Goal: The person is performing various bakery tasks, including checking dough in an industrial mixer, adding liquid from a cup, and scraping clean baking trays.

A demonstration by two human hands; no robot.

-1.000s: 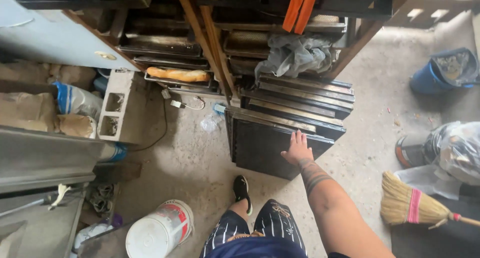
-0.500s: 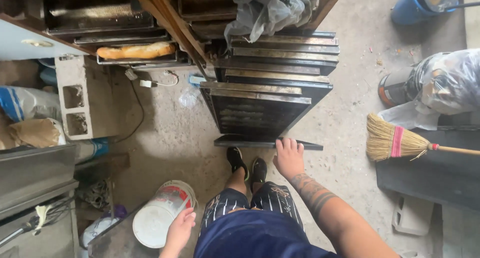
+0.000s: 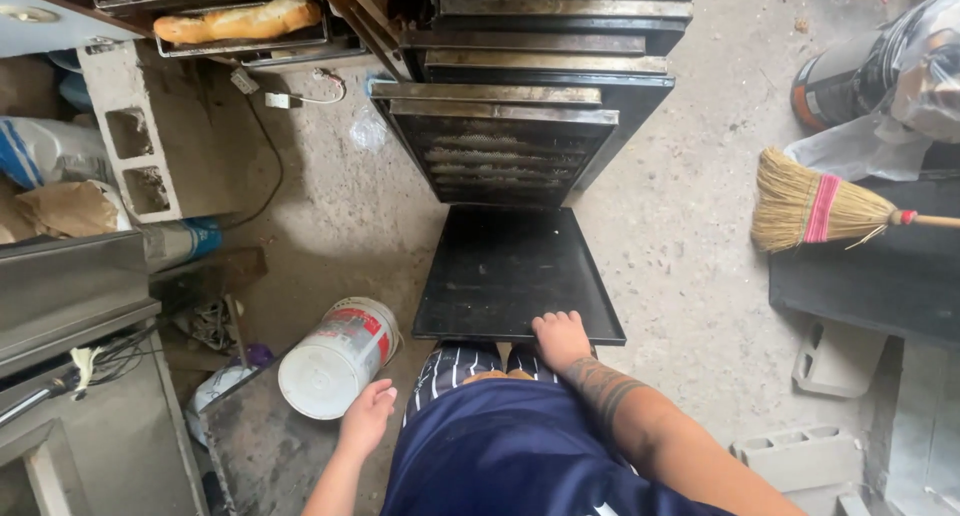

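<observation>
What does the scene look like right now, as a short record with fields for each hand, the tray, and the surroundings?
right hand: grips the near edge of the flat black metal baking tray
tray: held about level, above the concrete floor, in front of the stack of dark metal trays
left hand: free, fingers loose, beside the white plastic bucket
rack shelf: long bread loaf lies on a tray
right side: straw broom with a pink band
left side: grey hollow concrete block

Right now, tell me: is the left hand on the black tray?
No, the left hand hangs free beside the white bucket; only the right hand grips the black tray.
</observation>
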